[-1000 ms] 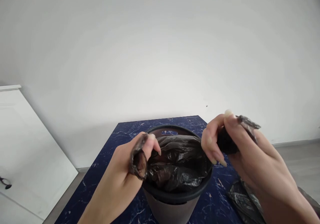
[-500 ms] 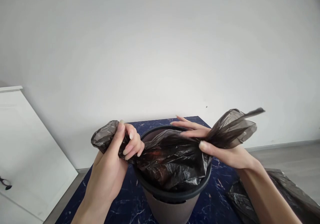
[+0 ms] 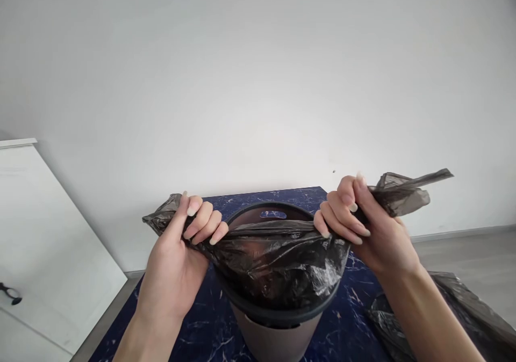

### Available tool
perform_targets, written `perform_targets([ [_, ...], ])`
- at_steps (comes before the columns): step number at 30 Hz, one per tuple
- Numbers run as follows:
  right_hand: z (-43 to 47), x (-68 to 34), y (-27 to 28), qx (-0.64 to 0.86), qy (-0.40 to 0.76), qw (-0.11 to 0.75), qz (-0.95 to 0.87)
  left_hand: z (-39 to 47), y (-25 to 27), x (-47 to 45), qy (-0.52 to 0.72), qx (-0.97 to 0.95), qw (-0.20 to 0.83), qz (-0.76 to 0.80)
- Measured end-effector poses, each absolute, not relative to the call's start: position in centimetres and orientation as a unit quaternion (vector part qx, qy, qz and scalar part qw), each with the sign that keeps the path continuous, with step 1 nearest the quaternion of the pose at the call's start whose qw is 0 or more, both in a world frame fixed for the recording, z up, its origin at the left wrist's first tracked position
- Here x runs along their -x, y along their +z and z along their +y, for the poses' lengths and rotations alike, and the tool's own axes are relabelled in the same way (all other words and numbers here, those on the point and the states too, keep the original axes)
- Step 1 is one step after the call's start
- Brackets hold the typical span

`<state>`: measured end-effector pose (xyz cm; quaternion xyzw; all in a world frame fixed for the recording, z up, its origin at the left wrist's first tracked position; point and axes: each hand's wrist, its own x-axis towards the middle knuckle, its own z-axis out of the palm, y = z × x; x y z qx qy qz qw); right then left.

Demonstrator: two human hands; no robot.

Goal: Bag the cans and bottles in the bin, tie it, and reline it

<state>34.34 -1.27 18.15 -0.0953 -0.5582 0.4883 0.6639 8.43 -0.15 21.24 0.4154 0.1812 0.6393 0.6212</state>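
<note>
A dark, see-through garbage bag (image 3: 278, 265) is stretched across the mouth of a brown trash can (image 3: 278, 338) with a black rim. Something reddish shows faintly through its plastic. My left hand (image 3: 177, 254) is closed around the bag's left end, and a short crumpled tuft sticks out past the thumb. On the other side my right hand (image 3: 366, 227) wraps its fingers round the right end, with a longer twisted tail pointing right. Between the hands the bag's top edge is pulled taut. Behind it the can's handle slot is visible in the far rim.
The can stands on a dark blue marble-patterned table (image 3: 205, 324) against a white wall (image 3: 258, 93). Another dark plastic bag (image 3: 463, 308) lies at the right, partly behind my right forearm. A white cabinet (image 3: 48, 243) with a black handle is at the left.
My right hand's fingers have gone from stretched out to wrapped around the bag's right end. The bag's top edge has become straighter and tighter. My left hand keeps its hold.
</note>
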Motion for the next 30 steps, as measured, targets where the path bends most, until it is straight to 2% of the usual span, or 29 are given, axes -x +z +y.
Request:
perform_targets([
  [2, -1.6, -33.9, 18.4, 0.106, 0.477, 0.674, -0.554, -0.3, 21.1, -8.5, 0.636, -0.477, 0.57, 0.21],
  [4, -1.9, -33.6, 18.4, 0.119, 0.463, 0.68, -0.557, -0.9, 20.9, -8.4, 0.611, -0.585, 0.464, 0.265],
  [8, -3.2, -33.2, 18.4, 0.176, 0.444, 0.667, -0.571, -2.5, 20.7, -8.7, 0.45, -0.798, 0.241, 0.32],
  [12, -4.8, -32.6, 18.6, 0.291, 0.345, 0.615, -0.647, -3.3, 20.7, -9.1, 0.326, -0.878, 0.15, 0.317],
  [17, -5.8, -31.8, 18.6, 0.337, 0.287, 0.54, -0.715, -3.5, 20.8, -9.0, 0.267, -0.869, 0.135, 0.393],
  [22, -6.0, -31.9, 18.8, 0.352, 0.259, 0.526, -0.73, -3.8, 21.1, -9.2, 0.275, -0.86, 0.175, 0.393],
  [27, -6.2, -32.0, 18.9, 0.424, 0.185, 0.413, -0.785, -3.7, 21.0, -9.2, 0.302, -0.861, 0.181, 0.367],
  [30, -6.3, -32.0, 19.0, 0.447, 0.166, 0.394, -0.786, -3.7, 20.7, -9.2, 0.351, -0.834, 0.212, 0.37],
])
